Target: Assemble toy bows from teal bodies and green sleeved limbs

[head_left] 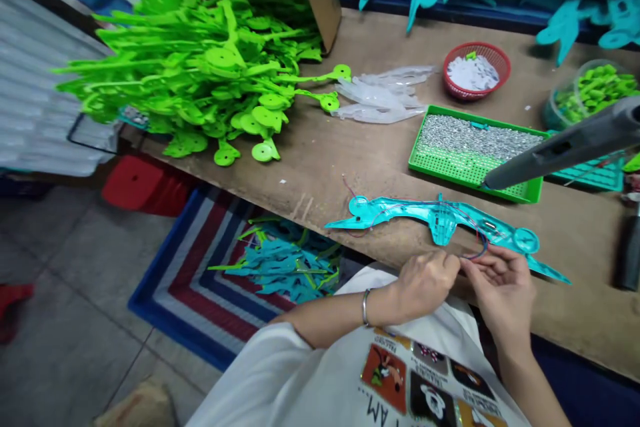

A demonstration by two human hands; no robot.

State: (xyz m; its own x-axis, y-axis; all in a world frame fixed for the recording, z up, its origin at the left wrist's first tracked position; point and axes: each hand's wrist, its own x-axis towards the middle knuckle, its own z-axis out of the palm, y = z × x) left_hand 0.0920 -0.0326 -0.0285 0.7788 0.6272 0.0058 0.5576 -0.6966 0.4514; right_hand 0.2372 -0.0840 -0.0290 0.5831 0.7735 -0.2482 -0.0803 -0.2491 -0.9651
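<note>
A long teal plastic shell (440, 221) lies on the wooden bench near its front edge, with thin red and blue wires (477, 243) running along it. My left hand (425, 280) is closed in a pinch on the wire loop just below the shell. My right hand (503, 287) meets it fingertip to fingertip, also pinched on the wires. A metal bracelet (367, 307) sits on my left wrist.
A heap of bright green plastic parts (200, 73) fills the bench's left. A green tray of small screws (470, 147), a red basket (477, 70), clear plastic parts (385, 97), a tub of green pieces (593, 90) and a grey tool (565, 147) lie behind. Teal parts (285, 263) sit on the striped floor mat.
</note>
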